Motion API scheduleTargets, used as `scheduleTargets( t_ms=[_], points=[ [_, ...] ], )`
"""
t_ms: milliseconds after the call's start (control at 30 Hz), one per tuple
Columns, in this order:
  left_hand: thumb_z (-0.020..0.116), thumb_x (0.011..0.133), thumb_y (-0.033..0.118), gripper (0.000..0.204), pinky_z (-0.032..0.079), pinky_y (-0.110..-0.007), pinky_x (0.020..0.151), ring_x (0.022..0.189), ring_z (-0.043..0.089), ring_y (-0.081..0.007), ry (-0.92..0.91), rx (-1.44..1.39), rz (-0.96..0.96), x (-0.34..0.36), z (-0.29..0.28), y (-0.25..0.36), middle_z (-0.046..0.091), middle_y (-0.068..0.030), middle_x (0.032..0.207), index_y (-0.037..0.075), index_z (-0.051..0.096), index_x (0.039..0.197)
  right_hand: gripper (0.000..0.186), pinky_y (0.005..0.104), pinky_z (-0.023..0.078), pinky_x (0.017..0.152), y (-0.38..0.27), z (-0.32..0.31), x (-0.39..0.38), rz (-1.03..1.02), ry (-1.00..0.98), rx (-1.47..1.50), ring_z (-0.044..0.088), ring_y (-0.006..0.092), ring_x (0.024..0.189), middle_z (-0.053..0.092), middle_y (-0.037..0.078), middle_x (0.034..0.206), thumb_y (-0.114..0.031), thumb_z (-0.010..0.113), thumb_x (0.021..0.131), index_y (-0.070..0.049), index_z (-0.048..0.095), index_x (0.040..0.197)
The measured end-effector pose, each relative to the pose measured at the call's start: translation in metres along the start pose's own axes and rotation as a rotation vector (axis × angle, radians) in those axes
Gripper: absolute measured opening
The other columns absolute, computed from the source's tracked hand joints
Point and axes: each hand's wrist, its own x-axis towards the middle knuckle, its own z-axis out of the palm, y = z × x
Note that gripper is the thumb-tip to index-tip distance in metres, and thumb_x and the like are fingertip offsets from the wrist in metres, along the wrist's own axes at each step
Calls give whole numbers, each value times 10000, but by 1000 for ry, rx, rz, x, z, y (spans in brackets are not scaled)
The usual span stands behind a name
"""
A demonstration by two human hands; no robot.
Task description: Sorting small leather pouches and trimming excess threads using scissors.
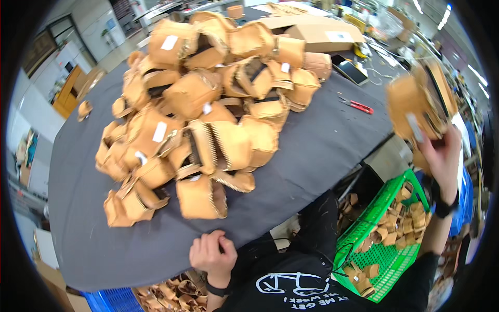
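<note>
Raised at the right, my right hand grips a tan leather zip pouch by its lower end. The pouch has a dark zip along one side and a small white label, and it is slightly blurred. My left hand rests at the near edge of the grey-covered table, its fingers curled in and nothing visible in them. Just beyond it lies a large heap of similar tan pouches, many with gaping brass-toothed zips and white labels. The nearest pouch stands a short way from my left hand.
A red-handled cutter and a dark phone-like device lie on the table's right side. Behind the heap is a cardboard box. A green plastic basket holding small tan pieces stands lower right; a blue crate sits below the table.
</note>
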Motion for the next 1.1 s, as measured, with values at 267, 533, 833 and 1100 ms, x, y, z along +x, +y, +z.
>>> scheduleTargets(
  t_ms=[267,533,833,1100],
  points=[
    [569,637,109,91,349,-308,484,540,480,-181,14,-28,40,2,-3,-7,506,12,618,144,593,717,373,375,494,542,-225,184,140,-842,-94,190,624,283,623,603,135,638,-397,652,724,-28,600,755],
    [574,630,109,107,343,-289,482,526,462,-167,30,-40,41,0,-2,-12,492,20,605,150,602,725,379,405,506,658,-263,237,139,-804,-301,302,628,322,740,636,161,759,-327,635,748,-17,532,938],
    [551,672,65,64,363,-343,508,558,494,-231,-70,-50,46,-2,-4,-8,534,-35,640,102,586,710,345,328,483,706,-197,137,118,-550,-199,429,613,263,752,639,137,814,-224,602,798,-29,569,1081],
    [530,790,69,97,458,-326,608,676,584,-244,66,52,19,-10,7,-9,610,-59,747,75,626,786,250,240,457,626,25,35,-87,156,-255,366,595,102,669,629,33,703,-216,595,854,-68,576,1055]
  ],
)
